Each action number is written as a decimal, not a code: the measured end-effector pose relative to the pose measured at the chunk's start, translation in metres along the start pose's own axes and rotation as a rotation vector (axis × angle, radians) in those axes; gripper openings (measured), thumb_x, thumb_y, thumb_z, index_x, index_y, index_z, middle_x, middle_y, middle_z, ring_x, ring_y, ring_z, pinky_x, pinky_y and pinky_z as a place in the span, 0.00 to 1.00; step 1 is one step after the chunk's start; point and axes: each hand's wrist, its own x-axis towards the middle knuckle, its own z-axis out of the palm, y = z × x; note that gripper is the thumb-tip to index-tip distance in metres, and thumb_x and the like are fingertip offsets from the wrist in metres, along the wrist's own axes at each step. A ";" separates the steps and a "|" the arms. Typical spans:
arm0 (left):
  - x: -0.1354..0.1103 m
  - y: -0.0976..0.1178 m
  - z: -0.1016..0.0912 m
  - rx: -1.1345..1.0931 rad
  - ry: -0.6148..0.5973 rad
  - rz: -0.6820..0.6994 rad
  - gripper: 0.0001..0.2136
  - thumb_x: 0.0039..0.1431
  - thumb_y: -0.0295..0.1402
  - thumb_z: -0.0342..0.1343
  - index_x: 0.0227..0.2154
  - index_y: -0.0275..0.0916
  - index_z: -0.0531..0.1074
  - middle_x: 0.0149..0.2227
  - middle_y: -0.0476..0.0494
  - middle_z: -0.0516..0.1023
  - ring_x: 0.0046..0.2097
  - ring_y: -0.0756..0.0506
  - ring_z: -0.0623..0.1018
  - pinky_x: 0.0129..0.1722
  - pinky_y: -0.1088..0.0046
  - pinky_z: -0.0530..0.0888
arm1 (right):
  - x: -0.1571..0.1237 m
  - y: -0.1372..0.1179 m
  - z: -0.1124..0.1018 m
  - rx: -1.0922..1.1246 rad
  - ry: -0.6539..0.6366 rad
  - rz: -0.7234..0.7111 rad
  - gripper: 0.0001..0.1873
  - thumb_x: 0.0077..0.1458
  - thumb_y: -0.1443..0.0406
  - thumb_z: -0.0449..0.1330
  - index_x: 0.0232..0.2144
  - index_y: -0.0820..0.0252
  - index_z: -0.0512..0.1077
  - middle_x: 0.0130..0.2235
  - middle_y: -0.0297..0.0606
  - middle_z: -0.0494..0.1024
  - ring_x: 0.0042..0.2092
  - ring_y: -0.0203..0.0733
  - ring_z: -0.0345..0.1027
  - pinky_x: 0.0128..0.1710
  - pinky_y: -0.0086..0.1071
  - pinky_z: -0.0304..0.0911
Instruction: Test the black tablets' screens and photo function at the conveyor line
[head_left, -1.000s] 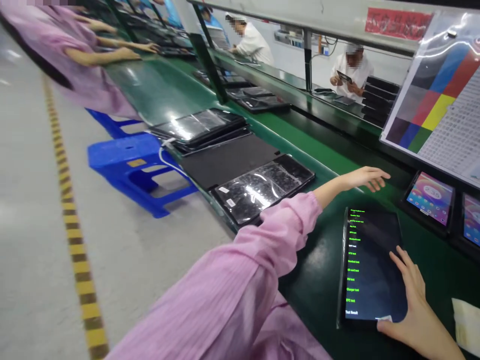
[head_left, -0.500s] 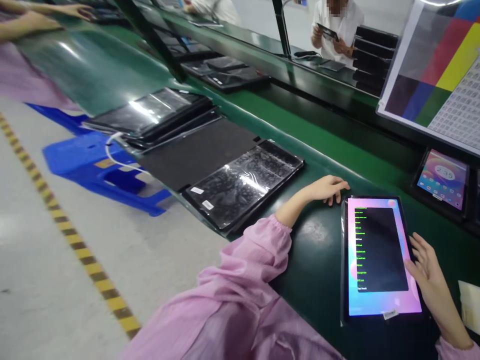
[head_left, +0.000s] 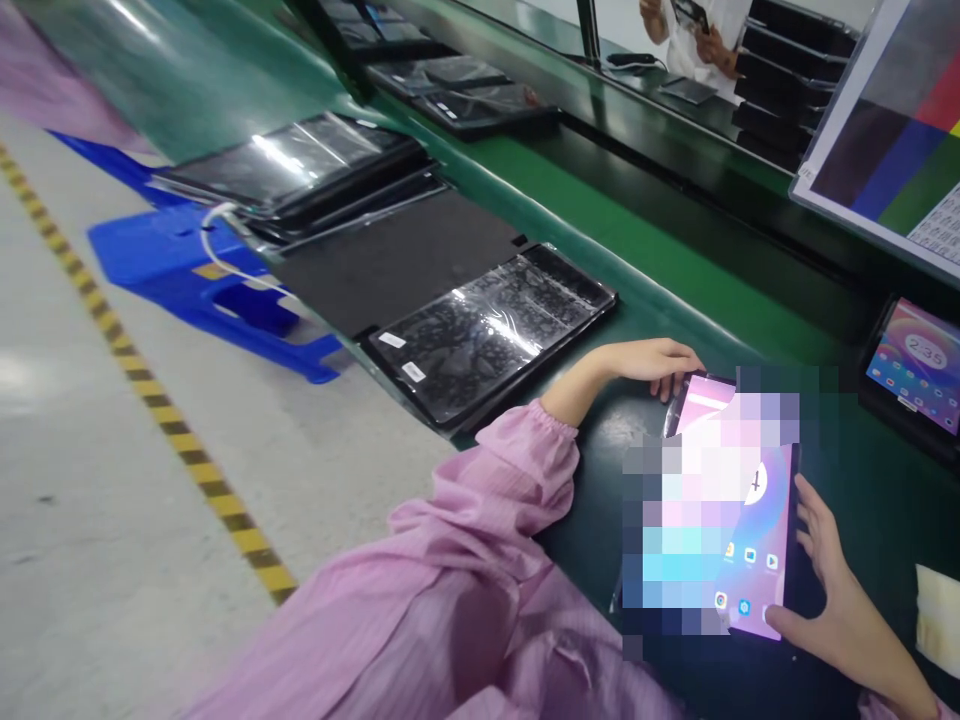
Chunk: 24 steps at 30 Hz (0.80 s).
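Nearest the aisle, along the belt's edge, a black tablet in a clear plastic sleeve (head_left: pixel 487 335) lies flat with two small white labels on it. Just beyond sits a matte black slab (head_left: pixel 397 260), probably a bare tablet, though the angle makes that hard to swear to, then a low stack of sleeved tablets (head_left: pixel 292 165).

The tablet in front of the worker (head_left: pixel 750 555) lies on the dark green belt (head_left: pixel 592 480), lit in pink and blue with app icons along its lower part, much of its screen hidden by a pixelated patch. The left hand (head_left: pixel 645 365) reaches out of a pink sleeve (head_left: pixel 480 520), fingers curled down at the tablet's top corner, and how firmly they bear on it can't be told. The right hand (head_left: pixel 832 590) is spread wide and unclenched at the lower edge, its thumb on the glass.

A lit tablet (head_left: pixel 911 365) stands in a dark holder just past the belt, beneath a colour chart board (head_left: pixel 877 150). Across the line, a co-worker's hands (head_left: pixel 697 30) hold a tablet beside a stack of black tablets (head_left: pixel 787 90). On the grey floor, a blue plastic stool (head_left: pixel 180 260) stands near yellow-and-black tape (head_left: pixel 157 400)
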 end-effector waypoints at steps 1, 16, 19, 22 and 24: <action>0.001 0.000 0.000 0.002 0.007 -0.001 0.16 0.69 0.39 0.51 0.49 0.34 0.79 0.26 0.47 0.79 0.24 0.47 0.78 0.24 0.75 0.70 | 0.000 0.000 -0.002 -0.012 -0.010 -0.009 0.58 0.53 0.57 0.67 0.75 0.37 0.38 0.77 0.41 0.44 0.76 0.62 0.42 0.72 0.62 0.47; -0.006 0.000 -0.008 0.061 -0.010 -0.044 0.09 0.66 0.33 0.50 0.30 0.38 0.69 0.24 0.47 0.76 0.22 0.48 0.77 0.24 0.74 0.72 | 0.007 0.017 -0.008 -0.023 -0.044 -0.019 0.60 0.56 0.51 0.71 0.76 0.40 0.36 0.77 0.45 0.43 0.76 0.65 0.43 0.72 0.61 0.49; -0.010 -0.001 -0.011 0.070 -0.026 -0.048 0.10 0.66 0.36 0.53 0.29 0.38 0.69 0.25 0.47 0.77 0.24 0.48 0.78 0.25 0.74 0.73 | 0.011 0.026 -0.011 -0.025 -0.079 -0.043 0.62 0.56 0.53 0.72 0.76 0.37 0.34 0.77 0.44 0.42 0.76 0.64 0.42 0.72 0.62 0.49; -0.012 -0.006 -0.013 0.067 -0.023 -0.045 0.10 0.65 0.39 0.54 0.32 0.38 0.70 0.26 0.47 0.77 0.25 0.47 0.79 0.26 0.73 0.73 | 0.012 0.031 -0.011 -0.023 -0.081 -0.074 0.62 0.57 0.53 0.72 0.76 0.37 0.34 0.77 0.43 0.41 0.76 0.63 0.42 0.72 0.62 0.48; -0.012 -0.009 -0.014 0.064 -0.019 -0.043 0.10 0.64 0.39 0.54 0.35 0.37 0.72 0.27 0.47 0.77 0.25 0.47 0.78 0.26 0.73 0.73 | 0.012 0.034 -0.011 -0.027 -0.082 -0.084 0.62 0.58 0.52 0.72 0.76 0.37 0.33 0.77 0.44 0.41 0.76 0.63 0.41 0.72 0.62 0.49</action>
